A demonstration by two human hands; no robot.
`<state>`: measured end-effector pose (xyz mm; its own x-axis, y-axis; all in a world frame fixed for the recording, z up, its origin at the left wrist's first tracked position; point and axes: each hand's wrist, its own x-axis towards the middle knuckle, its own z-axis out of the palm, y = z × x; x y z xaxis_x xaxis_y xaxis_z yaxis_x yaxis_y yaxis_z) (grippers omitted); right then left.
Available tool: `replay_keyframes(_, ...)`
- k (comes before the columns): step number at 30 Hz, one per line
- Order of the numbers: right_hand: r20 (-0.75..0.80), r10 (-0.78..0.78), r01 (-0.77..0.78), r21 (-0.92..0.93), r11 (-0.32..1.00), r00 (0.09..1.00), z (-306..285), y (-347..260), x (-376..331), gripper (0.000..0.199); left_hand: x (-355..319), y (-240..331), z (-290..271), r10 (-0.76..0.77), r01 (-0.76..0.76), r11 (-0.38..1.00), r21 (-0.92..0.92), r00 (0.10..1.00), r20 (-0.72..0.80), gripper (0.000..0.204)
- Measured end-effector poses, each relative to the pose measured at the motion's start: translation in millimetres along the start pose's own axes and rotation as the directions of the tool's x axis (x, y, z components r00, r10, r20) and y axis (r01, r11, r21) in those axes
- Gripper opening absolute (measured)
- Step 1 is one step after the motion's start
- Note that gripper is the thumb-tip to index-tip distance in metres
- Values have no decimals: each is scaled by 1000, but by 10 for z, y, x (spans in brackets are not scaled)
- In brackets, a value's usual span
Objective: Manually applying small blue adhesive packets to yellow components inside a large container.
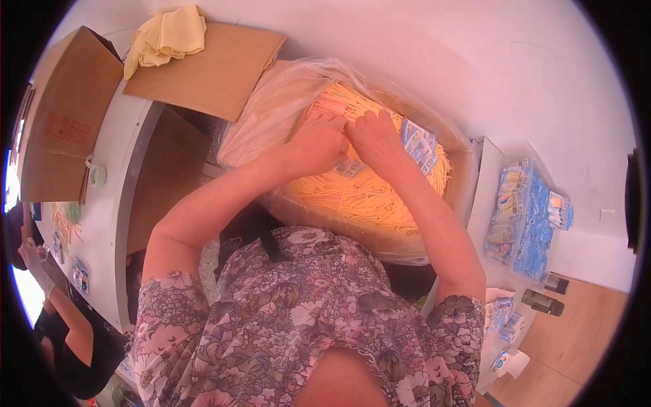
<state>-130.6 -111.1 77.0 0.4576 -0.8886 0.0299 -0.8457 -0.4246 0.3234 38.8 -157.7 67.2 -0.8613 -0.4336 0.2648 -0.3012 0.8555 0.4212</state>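
My left hand and my right hand meet over a large box lined with clear plastic. Thin yellow-orange sticks fill it, with some pinkish ones at the far side. The fingers of both hands are curled and closed, nearly touching at the tips; what they pinch is hidden. A printed packet shows partly between and below my hands. Just right of my right hand, a blue and white packet lies on the sticks.
A folded cardboard sheet with a yellow cloth lies at the far left, beside a cardboard box on a white table. Another person's hand is at the left edge. A clear bin of blue packets stands right.
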Motion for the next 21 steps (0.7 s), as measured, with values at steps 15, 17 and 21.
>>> replay_keyframes(15, 279, 428, -257, 960, -111, 860, -114, 6, -266, 29, -58, 34, 53, -80, 21, 748, -663, 995, -59, 8)
replay_keyframes(17, 102, 659, -162, 986, 30, 745, -118, -186, -158, 26, -78, 125, 138, -85, 2, 740, -672, 992, -90, 8)
replay_keyframes(21, 143, 690, -248, 967, 54, 709, -65, -210, -182, 23, -95, 141, 116, -70, 50, 817, -574, 997, -13, 9)
